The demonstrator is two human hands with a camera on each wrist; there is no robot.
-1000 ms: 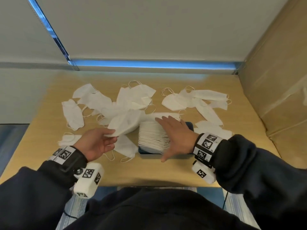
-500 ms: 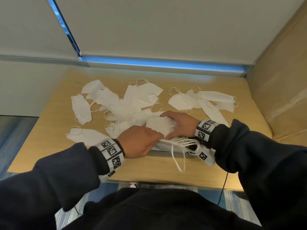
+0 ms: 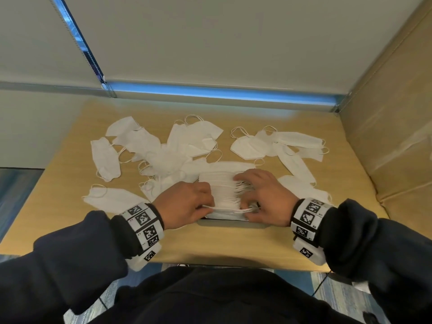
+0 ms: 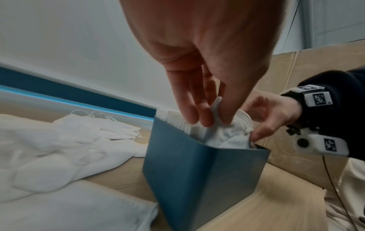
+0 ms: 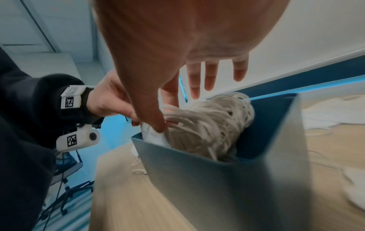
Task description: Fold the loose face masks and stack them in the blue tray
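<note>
At tray's near end: folded mask (image 4: pixel 227 137) being seated against stack (image 3: pixel 219 183)
left hand (image 3: pixel 184 204) and right hand (image 3: pixel 264 197) pinch its ends, keeping it flat inside blue tray (image 4: pixel 197 171); loose masks (image 3: pixel 145 146) wait behind

**Dark sleeves, tagged wrist rigs**

The person wears a dark navy top with long, loose sleeves (image 3: pixel 70 265) bunched at the cuffs. Each wrist carries a black band (image 3: pixel 142 220) set with white square tiles printed with black-and-white block markers. Under each wrist hangs a rounded white camera housing (image 4: pixel 320 144) with a black round lens and another marker. A thin dark cable (image 4: pixel 333 184) trails from the right one.
</note>
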